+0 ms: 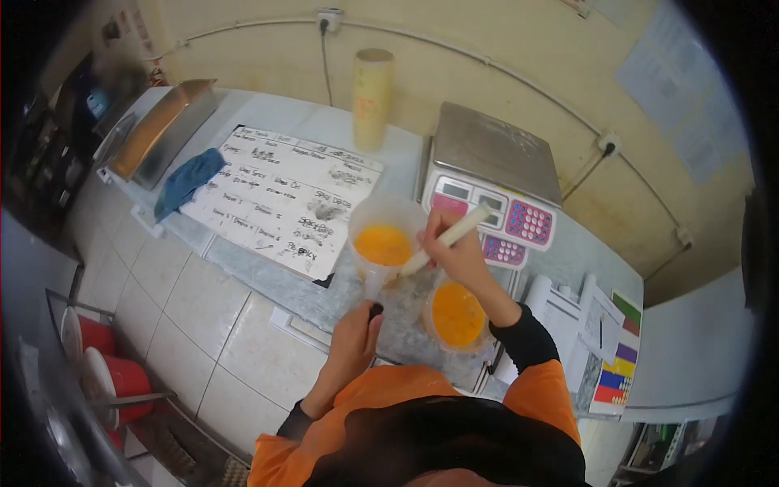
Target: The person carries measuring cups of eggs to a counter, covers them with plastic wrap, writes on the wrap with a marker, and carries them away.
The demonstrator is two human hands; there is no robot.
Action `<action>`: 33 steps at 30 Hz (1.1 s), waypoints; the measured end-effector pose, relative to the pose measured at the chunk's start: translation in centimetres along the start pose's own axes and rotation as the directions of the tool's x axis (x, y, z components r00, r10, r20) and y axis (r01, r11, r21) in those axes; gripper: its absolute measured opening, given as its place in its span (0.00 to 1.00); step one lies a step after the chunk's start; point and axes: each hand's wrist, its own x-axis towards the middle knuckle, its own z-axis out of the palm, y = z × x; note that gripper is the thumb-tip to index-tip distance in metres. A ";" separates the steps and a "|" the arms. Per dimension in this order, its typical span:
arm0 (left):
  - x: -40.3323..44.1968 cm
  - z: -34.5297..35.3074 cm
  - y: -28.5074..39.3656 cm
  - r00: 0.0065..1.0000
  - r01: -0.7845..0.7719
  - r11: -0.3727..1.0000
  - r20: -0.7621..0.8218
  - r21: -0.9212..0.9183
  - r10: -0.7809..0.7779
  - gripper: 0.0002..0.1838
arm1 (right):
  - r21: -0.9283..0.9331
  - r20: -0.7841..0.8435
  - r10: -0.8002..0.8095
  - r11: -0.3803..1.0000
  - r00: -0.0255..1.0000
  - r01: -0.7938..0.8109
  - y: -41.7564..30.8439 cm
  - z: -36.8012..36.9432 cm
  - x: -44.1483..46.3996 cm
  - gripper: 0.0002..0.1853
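My left hand [355, 338] is wrapped round the handle of a clear plastic jug [377, 209] with orange liquid inside. My right hand [457, 246] grips a pale cylindrical stick [449, 237], held slanting at the right side of the jug; whether its lower end touches the jug I cannot tell. A second clear container [457, 317] of orange liquid stands on the counter below my right wrist. Behind the jug lies a white sheet with handwriting [280, 199].
A digital scale [497, 154] with a metal plate stands behind my right hand. Farther back is an upright yellowish roll [372, 101]. A metal tray [166, 134] and blue cloth [191, 180] lie at the left, papers [560, 325] at the right, and red buckets [122, 381] below.
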 end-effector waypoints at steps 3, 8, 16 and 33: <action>1.9 1.5 2.1 0.966 -0.258 0.927 0.051 0.273 0.254 0.11 | -0.008 0.101 -0.047 0.999 0.994 0.048 -1.9 -0.7 -4.0 0.10; 2.4 5.0 5.1 0.892 -0.439 0.875 0.219 0.203 0.396 0.10 | -0.178 -0.024 -0.085 0.981 0.996 0.080 -2.1 -4.9 -8.8 0.10; -1.2 12.6 8.0 0.731 -0.017 0.967 0.656 -0.253 0.185 0.10 | -0.194 -0.041 -0.110 0.976 0.993 0.100 -2.0 -10.9 -18.6 0.11; -4.0 33.8 -4.4 0.722 0.691 0.511 0.447 -0.511 -0.529 0.17 | -0.934 -0.203 0.186 0.257 0.961 -0.247 26.7 -21.5 -16.6 0.24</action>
